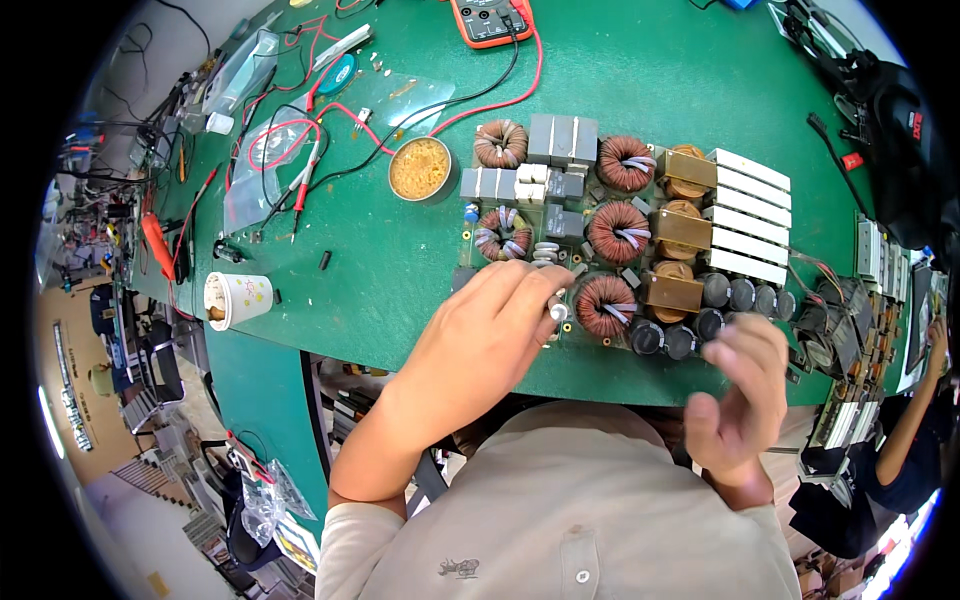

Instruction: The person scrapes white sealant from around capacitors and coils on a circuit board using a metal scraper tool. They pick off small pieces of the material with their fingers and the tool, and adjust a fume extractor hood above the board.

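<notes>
A large circuit board (640, 230) lies on the green table, packed with copper-wound coils, grey blocks, black capacitors and white resistor bars. My left hand (480, 340) rests on the board's near left corner, fingers bent down onto a small silver part (558, 313) beside a coil (605, 303). My right hand (738, 395) hovers at the board's near edge by the black capacitors (680, 335), fingers loosely curled, and I see nothing in it.
A round tin of brass wool (420, 168) sits left of the board. An orange multimeter (488, 20) with red and black leads lies at the back. A paper cup (237, 298) stands near the table's left edge. Another board (850, 330) lies right; another person's arm (915, 400) is far right.
</notes>
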`<state>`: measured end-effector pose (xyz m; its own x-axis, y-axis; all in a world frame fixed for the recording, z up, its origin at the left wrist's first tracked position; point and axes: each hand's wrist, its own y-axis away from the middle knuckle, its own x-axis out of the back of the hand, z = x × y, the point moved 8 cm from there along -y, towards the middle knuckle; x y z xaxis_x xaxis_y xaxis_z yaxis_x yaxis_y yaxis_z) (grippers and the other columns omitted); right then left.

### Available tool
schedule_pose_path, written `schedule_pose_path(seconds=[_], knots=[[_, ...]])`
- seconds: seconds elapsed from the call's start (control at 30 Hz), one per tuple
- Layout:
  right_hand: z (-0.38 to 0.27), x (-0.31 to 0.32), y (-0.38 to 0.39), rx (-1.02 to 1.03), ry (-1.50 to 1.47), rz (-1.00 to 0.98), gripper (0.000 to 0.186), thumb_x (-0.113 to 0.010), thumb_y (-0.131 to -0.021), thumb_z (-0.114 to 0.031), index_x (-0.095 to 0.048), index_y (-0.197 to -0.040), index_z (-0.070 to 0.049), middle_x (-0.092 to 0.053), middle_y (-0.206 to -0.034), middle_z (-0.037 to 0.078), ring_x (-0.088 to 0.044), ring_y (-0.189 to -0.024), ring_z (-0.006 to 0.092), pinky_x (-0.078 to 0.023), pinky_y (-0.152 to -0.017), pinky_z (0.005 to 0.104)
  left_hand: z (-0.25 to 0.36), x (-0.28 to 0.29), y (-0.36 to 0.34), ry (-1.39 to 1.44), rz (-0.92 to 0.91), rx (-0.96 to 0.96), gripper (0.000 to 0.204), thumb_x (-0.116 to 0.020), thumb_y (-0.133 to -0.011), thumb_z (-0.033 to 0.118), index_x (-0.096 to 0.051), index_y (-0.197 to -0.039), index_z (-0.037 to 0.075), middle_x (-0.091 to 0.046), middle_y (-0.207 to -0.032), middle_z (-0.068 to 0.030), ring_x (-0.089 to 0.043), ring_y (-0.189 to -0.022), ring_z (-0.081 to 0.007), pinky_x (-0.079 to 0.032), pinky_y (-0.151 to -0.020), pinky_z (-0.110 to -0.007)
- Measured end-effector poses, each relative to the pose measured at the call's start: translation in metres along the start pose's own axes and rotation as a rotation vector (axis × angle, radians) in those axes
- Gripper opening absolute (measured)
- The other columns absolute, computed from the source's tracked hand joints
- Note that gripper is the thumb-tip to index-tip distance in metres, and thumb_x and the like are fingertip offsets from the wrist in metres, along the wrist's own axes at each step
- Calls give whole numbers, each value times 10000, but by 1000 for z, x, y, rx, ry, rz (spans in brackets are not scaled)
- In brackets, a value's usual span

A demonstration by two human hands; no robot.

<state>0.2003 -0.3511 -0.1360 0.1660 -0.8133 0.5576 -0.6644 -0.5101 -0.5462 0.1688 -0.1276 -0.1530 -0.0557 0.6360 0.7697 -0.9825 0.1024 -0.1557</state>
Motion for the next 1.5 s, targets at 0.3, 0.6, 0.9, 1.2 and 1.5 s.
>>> schedule_pose_path(seconds=[0.3,0.6,0.9,1.2,1.5], knots=[[-15,-100,-63,47,-100,-245,323,-804,-800,-70,-675,-1095,-53,-675,-964,99,-650,-839,300,-524,-739,413,-7,5,14,57,100,-97,438,-674,-862,-86,-665,-1289,9,-682,-1106,-161,-666,-964,-364,-554,-869,-434],[-18,-93,-50,32,-55,-241,273,-804,-785,-5,-671,-1021,-35,-692,-918,118,-693,-854,325,-568,-740,407,-36,17,47,20,399,-3,275,-717,-868,-4,-727,-1142,8,-691,-1091,-146,-660,-972,-325,-539,-851,-401],[-15,-88,-24,115,-94,-76,365,-839,-719,73,-675,-1038,7,-728,-938,126,-743,-941,317,-610,-795,391,-53,12,70,100,553,41,184,-718,-872,11,-724,-1055,-6,-672,-1111,-158,-658,-1000,-326,-545,-862,-407],[-6,-82,-16,87,-230,5,351,-819,-724,114,-654,-1022,29,-717,-927,144,-754,-939,339,-622,-794,402,-57,10,72,103,567,84,158,-715,-887,30,-725,-1039,-10,-687,-1098,-167,-673,-999,-325,-549,-878,-411],[-5,-85,-27,-16,-225,-127,261,-752,-826,71,-625,-1050,30,-691,-965,171,-713,-895,366,-590,-799,426,-56,9,71,87,560,88,151,-719,-891,33,-720,-1034,-15,-692,-1086,-174,-676,-993,-331,-549,-880,-413]])
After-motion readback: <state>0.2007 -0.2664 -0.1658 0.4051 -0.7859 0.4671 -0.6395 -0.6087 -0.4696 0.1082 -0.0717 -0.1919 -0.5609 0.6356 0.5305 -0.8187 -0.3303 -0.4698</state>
